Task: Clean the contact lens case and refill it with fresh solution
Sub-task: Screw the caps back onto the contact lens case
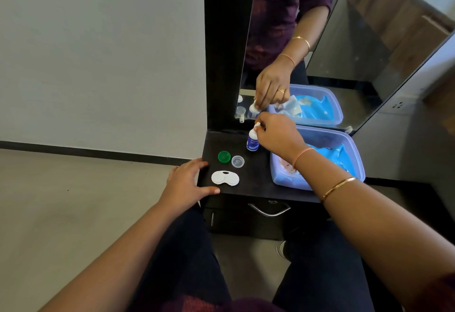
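Blue bottle (253, 141) is pinched at its cap by the right hand (278, 139); left hand (187, 183), fingers spread, steadies nothing, so twisting could tip it toward the open case (225, 178)

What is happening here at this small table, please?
A person sits at a dark table. The right hand pinches the top of a small solution bottle standing on the table. The left hand rests open on the table's edge beside the white lens case. The green cap and clear cap lie off, next to it. A plastic box sits on the right.
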